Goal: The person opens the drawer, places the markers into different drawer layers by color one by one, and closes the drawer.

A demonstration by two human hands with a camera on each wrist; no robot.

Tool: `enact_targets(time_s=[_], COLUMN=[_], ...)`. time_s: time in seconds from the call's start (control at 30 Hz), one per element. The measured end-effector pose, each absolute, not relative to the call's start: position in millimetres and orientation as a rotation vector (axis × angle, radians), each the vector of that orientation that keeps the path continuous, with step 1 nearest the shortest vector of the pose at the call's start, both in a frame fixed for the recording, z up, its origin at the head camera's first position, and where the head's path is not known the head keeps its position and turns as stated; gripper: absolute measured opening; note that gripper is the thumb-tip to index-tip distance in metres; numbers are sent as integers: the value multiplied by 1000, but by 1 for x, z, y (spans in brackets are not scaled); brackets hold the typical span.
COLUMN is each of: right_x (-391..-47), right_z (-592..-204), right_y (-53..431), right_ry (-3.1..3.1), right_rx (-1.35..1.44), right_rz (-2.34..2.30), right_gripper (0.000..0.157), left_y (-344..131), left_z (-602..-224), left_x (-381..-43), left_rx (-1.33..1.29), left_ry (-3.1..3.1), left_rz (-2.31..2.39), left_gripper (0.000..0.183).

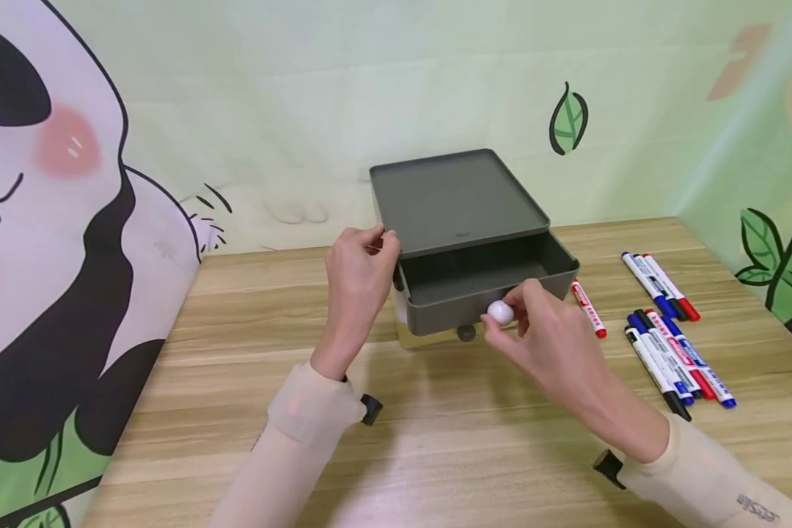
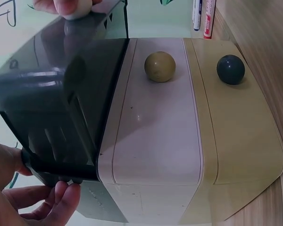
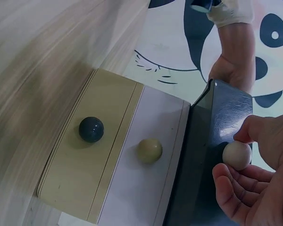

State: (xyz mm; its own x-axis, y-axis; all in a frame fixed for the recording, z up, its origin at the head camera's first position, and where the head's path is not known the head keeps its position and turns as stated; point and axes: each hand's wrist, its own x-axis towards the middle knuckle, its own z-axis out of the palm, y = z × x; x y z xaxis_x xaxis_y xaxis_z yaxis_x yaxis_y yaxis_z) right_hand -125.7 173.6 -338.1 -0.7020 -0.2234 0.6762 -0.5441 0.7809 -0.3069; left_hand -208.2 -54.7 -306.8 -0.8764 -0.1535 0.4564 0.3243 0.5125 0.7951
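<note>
A small drawer unit (image 1: 458, 198) with a grey top stands on the table. Its grey top drawer (image 1: 435, 317) is pulled partway out, and the part of its inside that shows is bare. My right hand (image 1: 561, 345) pinches the round white knob (image 1: 500, 313) on that drawer's front between thumb and fingers. At the unit's upper left edge, my left hand (image 1: 363, 282) grips the corner with thumb and curled fingers. Below, the white middle drawer (image 2: 155, 117) with a yellowish knob (image 2: 160, 67) and the yellow bottom drawer (image 2: 250, 141) with a dark knob (image 2: 230, 69) are closed.
To the right on the wooden table (image 1: 251, 381) lie two groups of whiteboard markers (image 1: 683, 359) with black, blue and red caps. A single red marker (image 1: 589, 308) lies close beside the unit. A wall with a painted panda (image 1: 39, 220) rises behind and left.
</note>
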Motion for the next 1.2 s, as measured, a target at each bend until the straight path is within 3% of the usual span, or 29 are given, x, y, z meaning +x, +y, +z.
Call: enact_targets(time_s=[1.2], right_x=[-65], right_z=[-333], right_y=[202], right_ry=[-2373], right_rx=[665], right_rz=[624], right_gripper=[27], left_y=[-54], left_z=[-309], left_x=[-209], left_rx=[-133], left_ry=[-2257], left_rz=[-1332], left_gripper=[32])
